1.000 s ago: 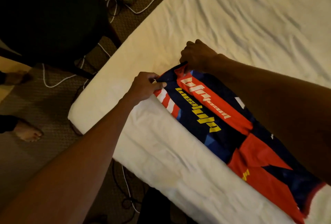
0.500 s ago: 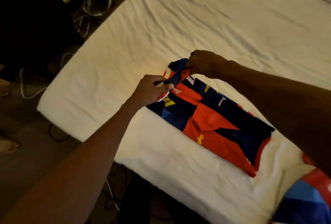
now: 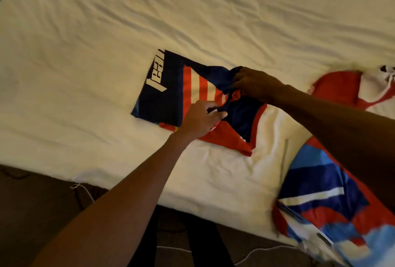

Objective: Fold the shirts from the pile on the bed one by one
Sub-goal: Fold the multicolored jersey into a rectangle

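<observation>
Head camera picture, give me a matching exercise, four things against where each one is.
Things: 1 navy striped shirt; 2 blue-and-white shirt; 3 red shirt; 4 white cable.
Places: A on the floor; B far right, partly out of view; C held by left hand and right hand; D bottom right, at the bed's near edge.
Pairs: 1-C, 2-D, 3-B, 4-A.

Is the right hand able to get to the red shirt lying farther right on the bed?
Probably, once it lets go: the right hand grips the navy shirt, and only bare sheet lies between it and the red shirt.
</observation>
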{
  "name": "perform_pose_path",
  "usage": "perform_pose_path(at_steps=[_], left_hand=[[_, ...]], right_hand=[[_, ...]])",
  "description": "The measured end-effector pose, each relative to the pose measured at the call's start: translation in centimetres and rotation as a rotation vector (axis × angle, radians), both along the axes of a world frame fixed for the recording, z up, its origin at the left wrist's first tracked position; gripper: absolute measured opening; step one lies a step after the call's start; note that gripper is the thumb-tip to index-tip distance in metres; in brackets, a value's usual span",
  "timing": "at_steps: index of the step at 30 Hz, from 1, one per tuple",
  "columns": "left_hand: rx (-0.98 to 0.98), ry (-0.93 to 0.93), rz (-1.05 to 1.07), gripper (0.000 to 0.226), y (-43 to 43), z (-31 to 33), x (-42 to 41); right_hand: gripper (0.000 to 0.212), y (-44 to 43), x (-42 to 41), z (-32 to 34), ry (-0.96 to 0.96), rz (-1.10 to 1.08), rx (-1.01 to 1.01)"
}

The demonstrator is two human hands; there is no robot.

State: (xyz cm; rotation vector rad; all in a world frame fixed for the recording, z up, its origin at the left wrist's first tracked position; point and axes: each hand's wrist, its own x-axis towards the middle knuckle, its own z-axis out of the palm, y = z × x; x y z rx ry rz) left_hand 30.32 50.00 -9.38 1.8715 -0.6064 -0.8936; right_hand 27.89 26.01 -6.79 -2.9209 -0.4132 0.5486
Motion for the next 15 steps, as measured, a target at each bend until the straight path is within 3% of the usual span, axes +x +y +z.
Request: perform_pose_path(at_steps=[8,11,15], left_hand=[[0.084,-0.006,-0.074,0.04,-4.8,-2.6,-7.0],[0.12,-0.012,-0.114,0.044,-6.0,-2.9,-8.6],[0.204,-0.05,-0.174,0.021,-7.4,-3.1,-10.5]], right_hand=[[0.027,-4.6,-6.4,-3.6,0.041,-0.057,0.005],[0.047,-5.6,-7.6,-3.9,0.111,-0.126,0.013],[0.057,-6.4,-9.0,-3.9,0.19,-0.224,0.009]])
